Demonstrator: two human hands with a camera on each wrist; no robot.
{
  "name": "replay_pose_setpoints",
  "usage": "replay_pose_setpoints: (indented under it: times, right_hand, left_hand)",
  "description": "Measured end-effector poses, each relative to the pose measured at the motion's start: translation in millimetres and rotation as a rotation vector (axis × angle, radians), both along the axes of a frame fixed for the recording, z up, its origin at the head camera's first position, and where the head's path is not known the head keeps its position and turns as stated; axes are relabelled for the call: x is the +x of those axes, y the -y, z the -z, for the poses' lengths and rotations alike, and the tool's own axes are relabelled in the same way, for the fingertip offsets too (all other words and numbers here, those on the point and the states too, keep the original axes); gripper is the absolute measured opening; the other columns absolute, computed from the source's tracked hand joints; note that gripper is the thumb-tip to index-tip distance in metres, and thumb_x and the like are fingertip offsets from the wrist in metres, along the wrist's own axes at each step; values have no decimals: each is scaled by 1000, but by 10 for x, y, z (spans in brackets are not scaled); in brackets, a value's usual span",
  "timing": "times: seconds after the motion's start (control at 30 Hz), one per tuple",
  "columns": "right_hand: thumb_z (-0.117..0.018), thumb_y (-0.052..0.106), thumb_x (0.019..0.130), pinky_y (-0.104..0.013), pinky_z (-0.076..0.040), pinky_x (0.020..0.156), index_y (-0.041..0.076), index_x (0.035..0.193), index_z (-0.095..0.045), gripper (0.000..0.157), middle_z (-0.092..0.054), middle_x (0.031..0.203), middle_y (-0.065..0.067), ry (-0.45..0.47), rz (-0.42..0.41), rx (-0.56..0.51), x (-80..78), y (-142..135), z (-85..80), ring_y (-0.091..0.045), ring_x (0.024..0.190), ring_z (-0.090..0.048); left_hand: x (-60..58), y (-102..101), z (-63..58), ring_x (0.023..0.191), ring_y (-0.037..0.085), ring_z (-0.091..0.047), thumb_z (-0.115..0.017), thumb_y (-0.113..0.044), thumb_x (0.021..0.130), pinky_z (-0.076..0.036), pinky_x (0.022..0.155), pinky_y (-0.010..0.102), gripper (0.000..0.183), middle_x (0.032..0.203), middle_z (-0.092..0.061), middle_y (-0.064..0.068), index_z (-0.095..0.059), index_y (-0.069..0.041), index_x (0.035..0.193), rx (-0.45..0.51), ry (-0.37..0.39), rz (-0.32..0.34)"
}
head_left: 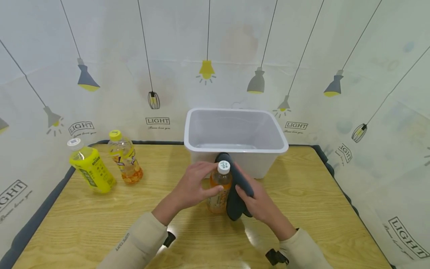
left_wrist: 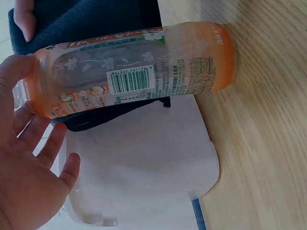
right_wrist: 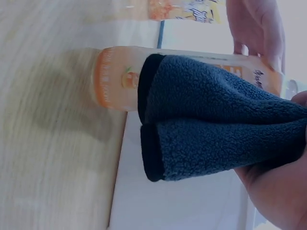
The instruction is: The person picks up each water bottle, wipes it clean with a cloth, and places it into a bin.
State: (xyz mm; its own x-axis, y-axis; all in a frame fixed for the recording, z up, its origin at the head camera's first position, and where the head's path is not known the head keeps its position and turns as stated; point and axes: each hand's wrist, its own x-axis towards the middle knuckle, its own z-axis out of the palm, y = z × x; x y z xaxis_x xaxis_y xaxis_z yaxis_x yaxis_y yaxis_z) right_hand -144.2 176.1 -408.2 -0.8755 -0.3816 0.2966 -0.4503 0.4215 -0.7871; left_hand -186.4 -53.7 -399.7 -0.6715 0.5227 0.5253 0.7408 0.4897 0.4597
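Note:
In the head view an orange drink bottle (head_left: 220, 200) with a white cap stands upright before the white bin. My left hand (head_left: 195, 185) grips it around the upper part with thumb and fingers, its lower fingers spread loose in the left wrist view. The bottle's barcode side (left_wrist: 129, 79) faces that camera. My right hand (head_left: 256, 200) holds a folded dark blue-grey cloth (right_wrist: 211, 115) with a black edge, close against the bottle's right side. In the right wrist view the cloth hangs in two thick folds and hides part of the bottle.
Behind both hands is a white plastic bin (head_left: 235, 150), open at the top. On the left of the wooden table (head_left: 151, 239) stand a yellow-green bottle (head_left: 94, 172) with a white cap and a clear bottle (head_left: 125, 160) with a yellow cap. Lamp-printed fabric (head_left: 181, 37) surrounds the table.

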Motion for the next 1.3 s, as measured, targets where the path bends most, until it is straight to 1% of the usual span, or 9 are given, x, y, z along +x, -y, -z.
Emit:
replay_pose_setpoints:
  times: [0.13, 0.3, 0.47, 0.67, 0.8, 0.93, 1.1, 1.2, 1.3]
  right_hand:
    - [-48, 12, 102, -54, -38, 109, 19, 156, -21, 61, -30, 159, -9, -60, 20, 30, 23, 28, 41, -29, 142, -36]
    - [-49, 10, 101, -53, -38, 110, 22, 156, -20, 63, -31, 159, -8, -57, 32, 3, 33, 50, 105, -28, 141, -37]
    - [-45, 13, 103, -58, -34, 110, 24, 157, -13, 64, -26, 161, -8, 5, 18, -25, 23, 51, 213, -31, 144, -33]
    - [-44, 19, 104, -57, -36, 110, 24, 157, -10, 63, -30, 159, -10, 134, -15, 39, 38, 30, 440, -30, 142, -37]
    - [-46, 15, 103, -56, -35, 111, 23, 157, -14, 64, -32, 158, -11, 191, -14, 64, 15, 5, 517, -30, 141, -39]
    - [-47, 11, 100, -57, -37, 110, 13, 156, -23, 60, -40, 153, -16, 193, -19, 103, -19, -2, 556, -33, 138, -42]
    - [-47, 12, 100, -57, -39, 108, 4, 152, -28, 56, -48, 145, -22, 240, -38, 165, -35, -25, 612, -37, 133, -48]
    - [-48, 14, 100, -56, -40, 107, 6, 151, -32, 54, -50, 144, -21, 253, -21, 171, -48, -36, 618, -36, 132, -49]
    - [-50, 15, 99, -53, -42, 105, 9, 148, -39, 51, -55, 140, -17, 257, 35, 135, -60, -49, 589, -33, 128, -53]
  left_hand:
    - [-7, -6, 13, 117, 21, -60, -79, -37, 79, -46, 101, 45, 58, 122, -68, 1, -61, -12, 129, 3, -3, 1]
    - [-18, -11, 20, 117, 21, -61, -80, -36, 78, -46, 100, 44, 59, 122, -68, 2, -62, -10, 128, 23, -22, 10]
    - [-29, -22, 4, 117, 21, -60, -80, -37, 78, -47, 100, 43, 60, 123, -68, 3, -61, -10, 129, 23, -18, 16]
    - [-16, -13, 17, 118, 20, -59, -78, -39, 80, -44, 103, 46, 59, 124, -67, 0, -61, -13, 130, -11, 53, -7]
    - [-13, -21, 15, 119, 20, -59, -77, -39, 81, -43, 104, 48, 59, 126, -66, 0, -59, -14, 131, -13, 68, -15]
    - [-3, -16, 10, 119, 20, -58, -77, -40, 81, -43, 102, 48, 59, 126, -66, -1, -59, -15, 132, -12, 62, -21]
    - [5, -10, 5, 118, 21, -59, -77, -39, 80, -44, 100, 49, 59, 123, -67, -1, -60, -14, 131, -18, 37, -23]
    - [8, -6, -4, 117, 21, -60, -76, -39, 80, -45, 99, 49, 58, 122, -68, -1, -60, -14, 131, -23, 28, -21]
    - [1, -1, -12, 116, 21, -60, -75, -39, 81, -46, 99, 48, 58, 122, -68, -1, -59, -14, 131, -27, 27, -17]
